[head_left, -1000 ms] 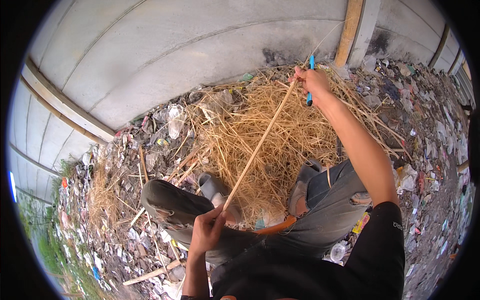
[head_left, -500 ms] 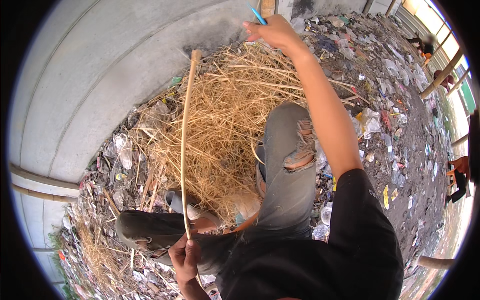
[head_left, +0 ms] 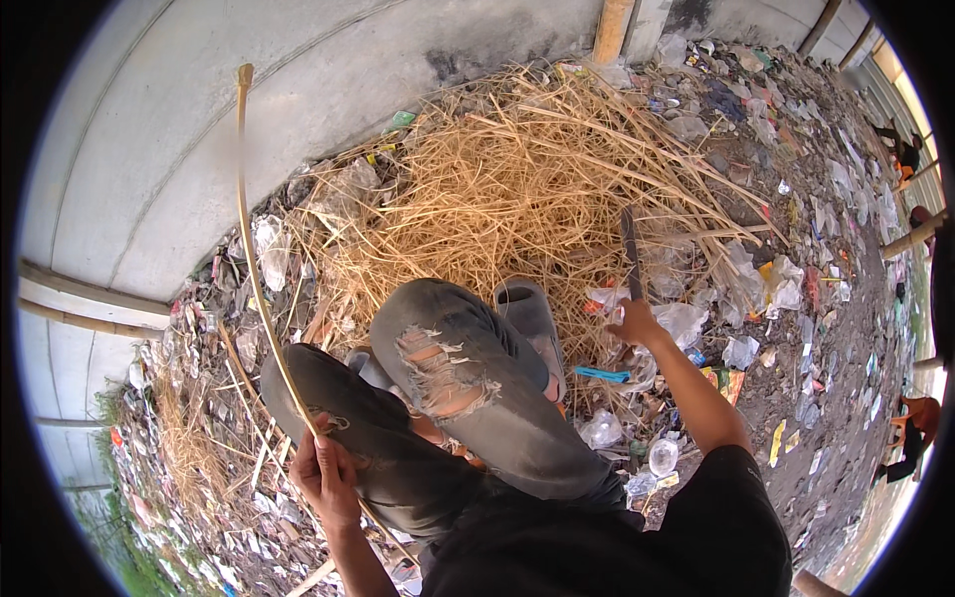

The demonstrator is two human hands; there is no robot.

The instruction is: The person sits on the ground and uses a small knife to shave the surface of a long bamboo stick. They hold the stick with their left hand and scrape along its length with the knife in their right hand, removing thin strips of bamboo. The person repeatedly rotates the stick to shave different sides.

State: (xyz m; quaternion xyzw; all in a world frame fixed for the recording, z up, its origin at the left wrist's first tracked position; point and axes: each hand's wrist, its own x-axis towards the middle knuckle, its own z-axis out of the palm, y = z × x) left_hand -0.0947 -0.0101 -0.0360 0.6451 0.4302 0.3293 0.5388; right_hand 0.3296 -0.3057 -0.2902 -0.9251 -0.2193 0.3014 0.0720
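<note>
My left hand point(head_left: 326, 476) grips the lower end of a long thin bamboo strip point(head_left: 247, 239), which rises up and away toward the grey concrete wall point(head_left: 179, 119). My right hand point(head_left: 635, 323) is closed around the handle of a knife point(head_left: 630, 244) whose dark blade points upward over the straw. I sit with both knees bent, in grey trousers point(head_left: 458, 388) torn at one knee. A grey sandal point(head_left: 527, 313) shows beyond that knee. A big heap of dry straw-coloured bamboo shavings point(head_left: 517, 189) lies in front of me.
Plastic scraps, wrappers and bottles point(head_left: 662, 456) litter the dirt all around. A blue strip point(head_left: 601, 374) lies by my right leg. A bamboo pole point(head_left: 612, 28) stands against the wall. Other people point(head_left: 907, 149) are at the far right edge.
My right hand has come down from high over the straw to beside my right knee, holding the knife. The bamboo strip now leans further left. The view has shifted.
</note>
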